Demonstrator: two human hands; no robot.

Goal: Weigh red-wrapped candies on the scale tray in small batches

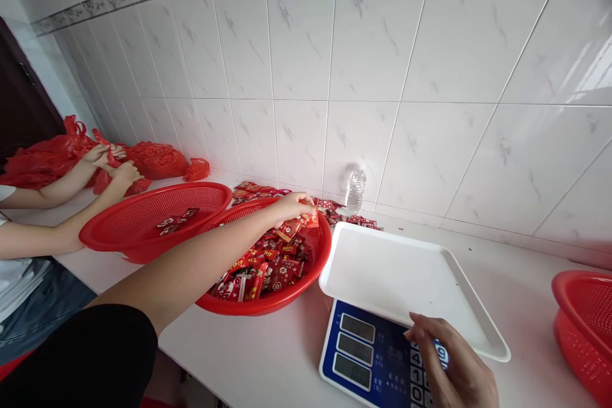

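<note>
My left hand [294, 207] is closed on small red wrapped packets [291, 228], over the right part of a red perforated basket [272, 307]. A heap of similar red packets [282, 271] lies inside that basket. To the right, my right hand [456, 357] is over the keypad of a blue digital scale [354, 350], its thumb and fingertips drawn together with nothing visible in them. Part of the keypad is hidden behind it. A white tray [392, 261] rests on the scale, with only tiny specks on its surface.
Another red basket [157, 204] with a few packets stands left. Beyond it a co-worker's hands [115, 162] handle a red plastic bag. Loose packets lie along the wall near a clear bottle [356, 191]. A further red basket [583, 325] stands at right.
</note>
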